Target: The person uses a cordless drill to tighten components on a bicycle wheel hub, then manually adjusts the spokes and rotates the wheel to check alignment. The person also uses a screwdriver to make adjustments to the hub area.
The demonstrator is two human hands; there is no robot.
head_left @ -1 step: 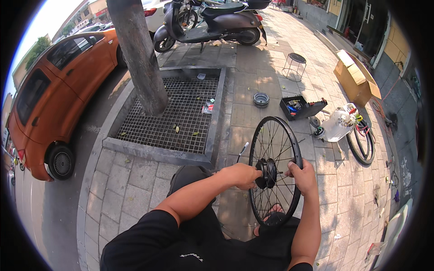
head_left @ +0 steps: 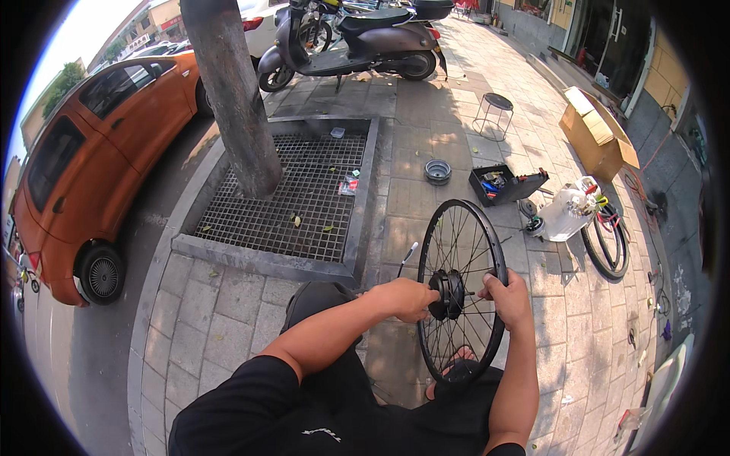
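A black spoked wheel rim [head_left: 496, 247] without a tyre stands upright in front of me, its lower edge between my legs near a foot. At its centre is a thick black hub [head_left: 452, 295]. My left hand [head_left: 411, 299] is closed at the hub's left side, fingertips on its axle end; what lies inside the fingers is partly hidden. My right hand [head_left: 511, 300] grips the rim's right side, with the thumb stretched inward toward the spokes. A thin dark cable with a white end [head_left: 410, 252] sticks up just behind my left hand.
On the paving ahead lie a round metal part [head_left: 438, 172], an open black toolbox [head_left: 502, 184], a white container [head_left: 566, 213] and a tyre [head_left: 607, 251]. Farther off are a stool [head_left: 498, 101], a cardboard box [head_left: 597, 137] and a scooter [head_left: 357, 45]. A tree trunk [head_left: 236, 99] rises from a grate [head_left: 285, 220] at left.
The whole view has shifted very slightly. Both hands and the wheel keep their places relative to each other.
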